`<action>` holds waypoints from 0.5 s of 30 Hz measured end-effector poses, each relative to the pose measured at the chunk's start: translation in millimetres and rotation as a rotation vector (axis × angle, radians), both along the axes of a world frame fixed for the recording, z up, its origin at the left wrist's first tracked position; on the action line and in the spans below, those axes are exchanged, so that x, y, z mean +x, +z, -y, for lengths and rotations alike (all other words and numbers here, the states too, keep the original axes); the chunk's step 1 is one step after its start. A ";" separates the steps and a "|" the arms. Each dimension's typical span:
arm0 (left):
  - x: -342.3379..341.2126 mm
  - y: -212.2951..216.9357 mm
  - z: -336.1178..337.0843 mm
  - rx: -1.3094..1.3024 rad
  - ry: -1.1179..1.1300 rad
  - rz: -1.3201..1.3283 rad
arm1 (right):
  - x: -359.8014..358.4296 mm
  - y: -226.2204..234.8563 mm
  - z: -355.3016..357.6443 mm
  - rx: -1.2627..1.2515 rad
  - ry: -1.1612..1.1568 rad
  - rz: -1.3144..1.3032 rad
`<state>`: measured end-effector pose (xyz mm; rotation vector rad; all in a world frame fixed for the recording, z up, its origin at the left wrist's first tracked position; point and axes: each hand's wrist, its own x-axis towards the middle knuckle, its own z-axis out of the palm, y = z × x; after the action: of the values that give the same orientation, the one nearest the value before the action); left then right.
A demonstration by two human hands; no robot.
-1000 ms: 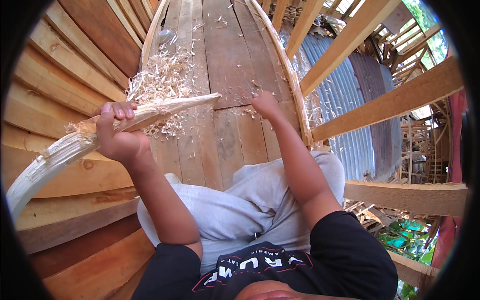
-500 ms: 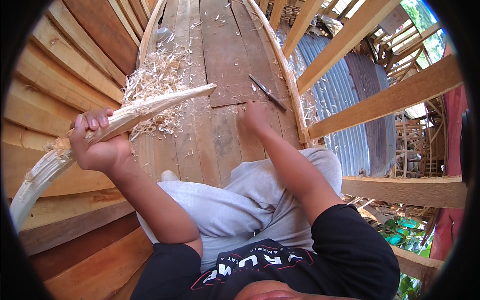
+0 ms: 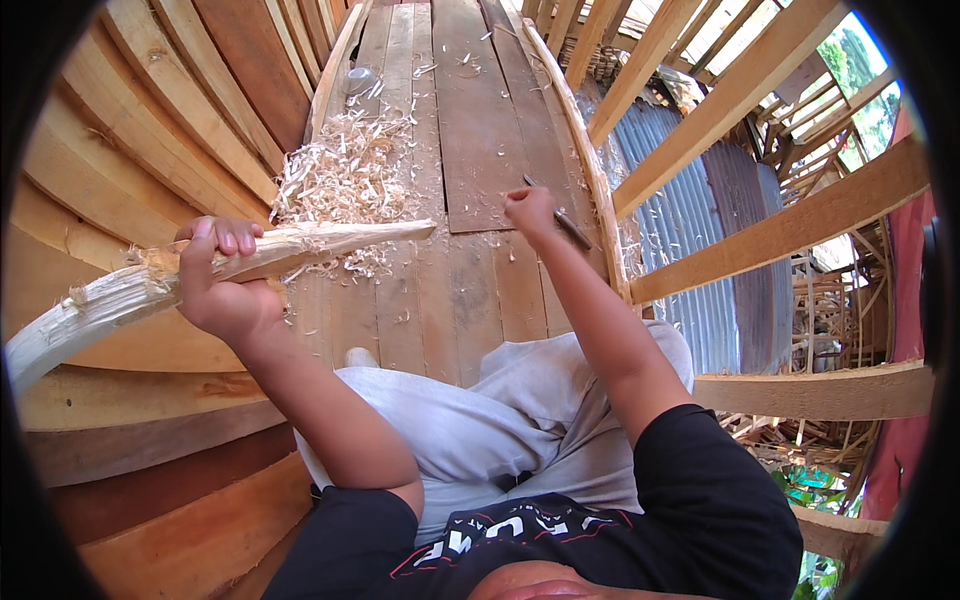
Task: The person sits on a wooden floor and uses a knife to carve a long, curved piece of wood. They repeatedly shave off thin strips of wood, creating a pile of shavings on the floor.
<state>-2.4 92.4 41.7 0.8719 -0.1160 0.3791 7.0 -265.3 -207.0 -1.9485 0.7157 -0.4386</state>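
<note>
A long, pale, partly shaved piece of wood curves in from the left, with a narrowed end over the floor. My left hand is wrapped round it. My right hand is over the wooden floor with its fingers curled closed; whatever they may hold is hidden. A slim dark knife lies on the boards beside the right hand, which covers part of it from view. Whether the hand touches the knife I cannot tell.
A heap of wood shavings covers the floor beyond my left hand. Behind it sits a small silvery cup-like object. Plank walls stand at the left. Slanting timbers and corrugated metal sheeting are at the right.
My right hand has moved right and now overlaps the knife in view. My left hand keeps its grip, and the wood has tilted nearer to level. The whole view has shifted slightly.
</note>
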 end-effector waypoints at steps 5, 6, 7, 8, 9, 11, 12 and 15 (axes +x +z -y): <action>0.8 0.3 -2.7 0.034 0.019 -0.005 | 80.6 92.3 4.6 0.735 -0.761 0.466; 0.7 -0.3 3.5 0.028 0.007 -0.004 | 92.2 95.6 3.5 0.454 -0.572 0.475; 1.6 -0.2 5.2 0.036 0.005 -0.001 | 104.8 94.7 -5.0 0.188 -0.374 0.471; 1.6 -1.2 1.7 0.044 0.007 0.001 | 110.4 101.3 -22.6 0.232 -0.202 0.432; 1.7 -2.0 -1.7 0.052 0.007 0.004 | 115.4 109.8 -36.8 0.273 -0.032 0.394; 0.9 -3.0 -3.8 0.050 0.008 0.003 | 113.3 108.3 -38.0 0.187 0.089 0.288; 0.3 -1.4 -4.8 0.051 0.013 0.004 | 106.3 102.0 -27.3 0.072 0.044 0.224; 0.3 -0.8 -0.2 0.032 0.012 -0.010 | 75.9 49.1 19.4 -0.189 -0.087 0.012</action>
<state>-2.1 92.6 40.9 0.9067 -0.1076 0.3851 82.9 -284.7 -157.9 -2.0945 0.7775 -0.5886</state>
